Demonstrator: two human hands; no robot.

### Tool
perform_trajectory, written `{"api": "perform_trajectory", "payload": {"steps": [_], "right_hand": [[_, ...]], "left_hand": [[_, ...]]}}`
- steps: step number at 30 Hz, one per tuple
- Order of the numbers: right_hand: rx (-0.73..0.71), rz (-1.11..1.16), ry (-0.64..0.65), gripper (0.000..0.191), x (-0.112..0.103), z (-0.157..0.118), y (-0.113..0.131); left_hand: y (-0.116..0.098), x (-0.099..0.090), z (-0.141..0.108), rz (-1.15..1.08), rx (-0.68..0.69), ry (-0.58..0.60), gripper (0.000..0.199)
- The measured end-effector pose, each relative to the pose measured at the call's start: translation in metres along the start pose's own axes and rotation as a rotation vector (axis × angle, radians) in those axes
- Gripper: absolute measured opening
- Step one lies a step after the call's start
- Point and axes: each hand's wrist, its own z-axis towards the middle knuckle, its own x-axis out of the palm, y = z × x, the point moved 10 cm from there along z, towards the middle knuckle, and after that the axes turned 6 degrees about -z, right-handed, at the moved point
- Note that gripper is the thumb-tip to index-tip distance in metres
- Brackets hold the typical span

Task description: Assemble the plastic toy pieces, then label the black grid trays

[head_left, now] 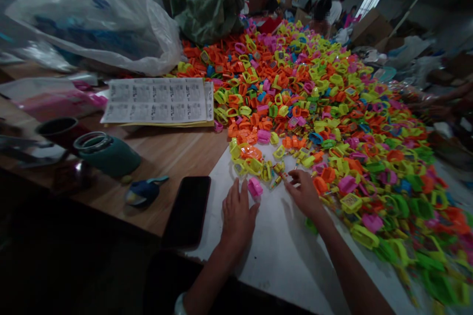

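My left hand (237,214) rests on the white board with its fingers apart, holding nothing. Just beyond its fingertips, between thumb and forefinger, lies a pink plastic toy watch (254,187). To the right, my right hand (305,193) has thumb and fingers closed on a small yellow-and-red tube (284,175); its far end is hard to make out. More slim yellow tubes (275,182) lie beside it. A loose cluster of yellow toy watches (240,166) sits in front of both hands, at the near edge of a big colourful heap (281,83).
A black phone (187,211) lies left of my left hand. Further left are a teal jar (107,153), a dark cup (61,133) and a small blue item (142,192). Printed label sheets (155,101) and plastic bags (148,24) stand behind. Other people are at the back.
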Motion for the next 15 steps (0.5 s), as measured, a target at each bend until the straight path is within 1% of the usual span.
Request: {"api": "perform_trajectory", "payload": {"steps": [3, 4, 6, 7, 8, 10, 12, 13, 15], "right_hand": [[-0.016, -0.011, -0.017, 0.036, 0.012, -0.023, 0.006], [-0.021, -0.034, -0.029, 0.034, 0.013, -0.028, 0.007], [-0.033, -0.084, -0.051, 0.018, 0.011, -0.034, 0.007], [-0.041, -0.103, -0.054, 0.009, 0.009, -0.035, 0.006], [-0.047, -0.114, -0.057, 0.005, 0.008, -0.034, 0.005], [-0.038, -0.111, -0.086, 0.005, 0.001, -0.032, 0.002], [-0.032, -0.123, -0.119, 0.014, -0.005, -0.03, 0.001], [-0.038, -0.154, -0.122, 0.017, -0.006, -0.029, 0.001], [-0.069, -0.272, -0.105, 0.014, -0.004, -0.031, 0.005]], "left_hand": [[-0.005, 0.001, -0.013, 0.016, 0.041, 0.019, 0.058], [-0.006, 0.002, -0.018, 0.015, 0.057, 0.024, 0.058], [-0.007, 0.001, -0.025, 0.009, 0.079, 0.024, 0.055], [-0.007, -0.001, -0.028, 0.002, 0.083, 0.019, 0.053], [-0.006, -0.002, -0.03, -0.008, 0.085, 0.01, 0.051], [-0.003, -0.004, -0.031, -0.039, 0.084, -0.01, 0.047], [-0.001, -0.006, -0.031, -0.075, 0.081, -0.027, 0.045], [0.001, -0.007, -0.03, -0.091, 0.079, -0.033, 0.044], [0.001, -0.007, -0.029, -0.114, 0.083, -0.038, 0.042]]}}
